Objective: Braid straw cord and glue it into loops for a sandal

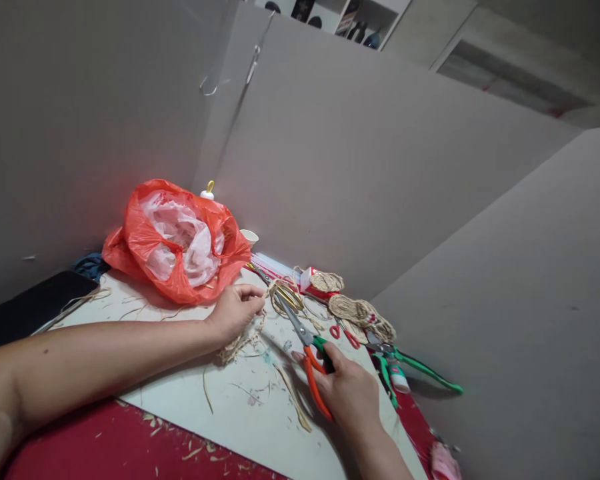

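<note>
My left hand pinches a piece of plaited straw cord, whose lower part hangs onto the white board. In my right hand is a pair of scissors with one orange and one green handle. The handles look spread, and the blades point up and left toward the cord near my left fingertips. Whether the blades touch the cord I cannot tell. Past the blade tips lies another pair of scissors with gold handles. A loose straw strand rests on the board between my hands.
A red plastic bag with white plastic inside stands at the back left. Coiled straw pieces, small red-handled scissors, green-handled pliers and a small bottle line the right. Grey partitions enclose the table. Straw scraps litter the red cloth.
</note>
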Action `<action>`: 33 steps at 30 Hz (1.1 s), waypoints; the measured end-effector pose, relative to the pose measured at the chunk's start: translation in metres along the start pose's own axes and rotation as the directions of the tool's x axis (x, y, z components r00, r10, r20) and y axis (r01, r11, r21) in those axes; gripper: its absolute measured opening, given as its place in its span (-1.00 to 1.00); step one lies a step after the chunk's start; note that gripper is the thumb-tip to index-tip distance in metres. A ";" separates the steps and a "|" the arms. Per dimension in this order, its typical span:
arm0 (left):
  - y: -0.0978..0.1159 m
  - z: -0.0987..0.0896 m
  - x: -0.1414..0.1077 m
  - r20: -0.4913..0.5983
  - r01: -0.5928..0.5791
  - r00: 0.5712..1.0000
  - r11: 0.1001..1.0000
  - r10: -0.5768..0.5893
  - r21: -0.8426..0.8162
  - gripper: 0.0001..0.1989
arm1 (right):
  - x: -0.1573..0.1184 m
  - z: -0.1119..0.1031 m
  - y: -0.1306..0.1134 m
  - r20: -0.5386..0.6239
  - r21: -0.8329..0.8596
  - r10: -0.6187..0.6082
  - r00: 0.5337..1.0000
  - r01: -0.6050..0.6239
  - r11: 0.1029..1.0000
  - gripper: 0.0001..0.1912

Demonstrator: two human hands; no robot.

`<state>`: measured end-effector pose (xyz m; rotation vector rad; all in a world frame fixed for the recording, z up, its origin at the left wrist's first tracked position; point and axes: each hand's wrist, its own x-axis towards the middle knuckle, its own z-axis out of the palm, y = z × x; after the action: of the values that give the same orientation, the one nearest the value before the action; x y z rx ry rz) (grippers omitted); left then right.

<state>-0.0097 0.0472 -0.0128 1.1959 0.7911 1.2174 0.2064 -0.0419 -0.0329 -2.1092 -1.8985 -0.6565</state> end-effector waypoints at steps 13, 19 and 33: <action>0.000 0.003 -0.003 -0.014 -0.035 0.999 0.999 0.035 -0.007 -0.89 | 0.003 -0.013 -0.014 -0.087 -0.087 -0.123 0.989 0.116 0.989 -0.67; -0.002 0.003 -0.003 -0.026 -0.011 1.000 1.000 0.010 -0.023 -0.91 | 0.001 -0.014 -0.013 -0.125 -0.138 -0.113 0.986 0.095 0.986 -0.61; 0.000 0.002 -0.001 -0.034 0.026 0.999 0.999 -0.027 -0.042 -0.84 | 0.002 -0.013 0.003 -0.125 0.252 0.192 0.974 -0.156 0.955 -0.50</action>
<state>-0.0076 0.0459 -0.0128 1.1303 0.8016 1.2299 0.2071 -0.0464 -0.0204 -1.9855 -1.6022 -0.5003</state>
